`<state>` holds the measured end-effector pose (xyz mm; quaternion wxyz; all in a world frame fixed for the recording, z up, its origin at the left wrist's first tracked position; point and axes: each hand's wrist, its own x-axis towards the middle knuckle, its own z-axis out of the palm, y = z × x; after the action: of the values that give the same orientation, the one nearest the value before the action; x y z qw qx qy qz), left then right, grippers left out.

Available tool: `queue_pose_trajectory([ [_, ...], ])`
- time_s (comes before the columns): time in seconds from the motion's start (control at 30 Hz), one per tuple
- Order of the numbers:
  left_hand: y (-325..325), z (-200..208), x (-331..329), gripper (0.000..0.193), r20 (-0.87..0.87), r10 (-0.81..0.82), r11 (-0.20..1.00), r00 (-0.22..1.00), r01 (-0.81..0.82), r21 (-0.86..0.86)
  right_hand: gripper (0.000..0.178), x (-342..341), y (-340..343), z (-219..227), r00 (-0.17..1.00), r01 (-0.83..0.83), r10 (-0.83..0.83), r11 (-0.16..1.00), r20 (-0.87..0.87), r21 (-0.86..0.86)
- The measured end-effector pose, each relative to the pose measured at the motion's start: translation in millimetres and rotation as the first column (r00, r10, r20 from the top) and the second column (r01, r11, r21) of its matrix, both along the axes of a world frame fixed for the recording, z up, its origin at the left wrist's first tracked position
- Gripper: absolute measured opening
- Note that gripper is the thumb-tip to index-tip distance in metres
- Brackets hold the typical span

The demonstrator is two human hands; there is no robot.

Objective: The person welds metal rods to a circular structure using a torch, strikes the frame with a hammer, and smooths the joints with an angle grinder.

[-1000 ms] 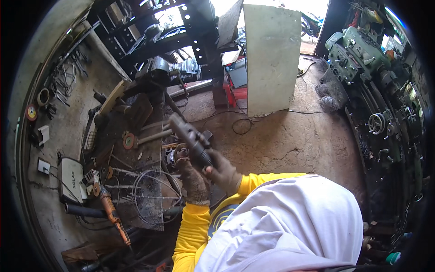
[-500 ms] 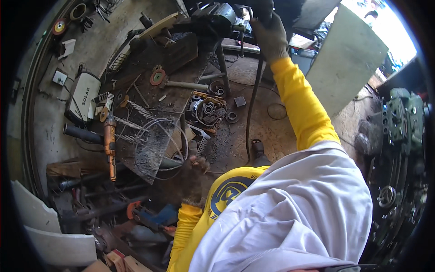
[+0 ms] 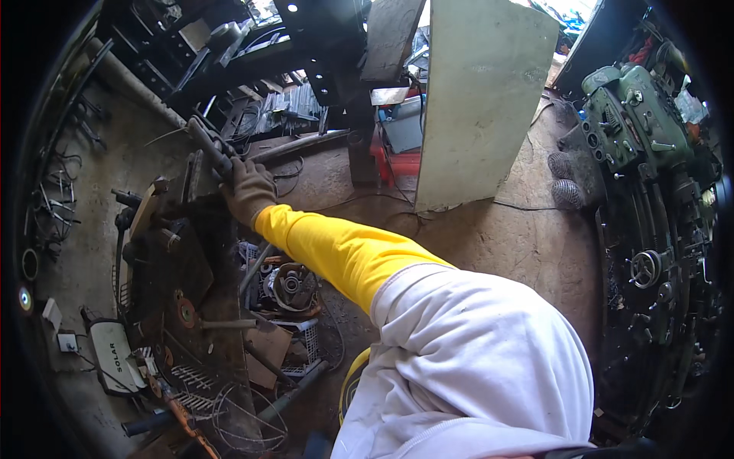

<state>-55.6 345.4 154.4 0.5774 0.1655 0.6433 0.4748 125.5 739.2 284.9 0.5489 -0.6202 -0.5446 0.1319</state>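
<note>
My right hand (image 3: 251, 189), in a brown-grey work glove, reaches out to the far left at the end of a yellow sleeve. Its fingers are closed around a grey, bar-shaped handle (image 3: 208, 147). A thin wire-like rod (image 3: 166, 136) shows beside the handle's far end; whether the two are joined is unclear. Below the hand lies the dark metal workbench (image 3: 225, 306). On it are a hammer-like tool with a round red-and-green disc (image 3: 186, 312) and a pale shaft, and an orange power tool (image 3: 180, 413). My left hand is out of view.
A large pale sheet panel (image 3: 485, 107) stands ahead. Green lathe-like machinery (image 3: 634, 130) fills the right side, with coiled mesh (image 3: 566, 191) beside it. A crate of metal parts (image 3: 290, 287) sits on the floor by the bench. A cable (image 3: 359, 200) crosses the floor.
The view has swung and shifted, so the bench now lies lower left. My right arm now stretches to the left. My left hand, blurred near the bench before, has left the picture.
</note>
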Motion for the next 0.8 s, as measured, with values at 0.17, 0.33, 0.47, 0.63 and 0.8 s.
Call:
queue_pose_trajectory([
  [0.17, 17.8, 0.5, 0.2, 0.024, 0.031, -0.041, 0.999, 0.999, 0.041, -0.013, 0.059, -5.5, -2.9, -1.8, 1.000, -0.019, 0.019, 0.992, 0.002, -0.128],
  [0.33, 25.3, 2.9, -9.5, 0.025, 0.054, -0.068, 0.998, 0.996, 0.067, 0.016, 0.057, 8.7, -14.5, 18.9, 0.993, -0.111, 0.114, 0.961, 0.000, -0.252],
  [0.47, 26.4, 5.1, -16.7, 0.026, 0.065, -0.097, 0.995, 0.993, 0.094, 0.042, 0.058, 8.5, -20.3, 9.8, 0.993, -0.038, 0.065, 0.964, 0.094, -0.263],
  [0.63, 20.9, 5.1, -29.8, 0.026, 0.075, -0.110, 0.993, 0.991, 0.106, 0.054, 0.059, 5.4, -22.3, 5.2, 0.989, -0.068, 0.103, 0.953, 0.105, -0.295],
  [0.8, 14.5, 9.0, -39.4, 0.027, 0.090, -0.120, 0.991, 0.989, 0.113, 0.077, 0.064, 8.7, -31.6, 5.0, 0.985, -0.093, 0.131, 0.950, 0.109, -0.299],
])
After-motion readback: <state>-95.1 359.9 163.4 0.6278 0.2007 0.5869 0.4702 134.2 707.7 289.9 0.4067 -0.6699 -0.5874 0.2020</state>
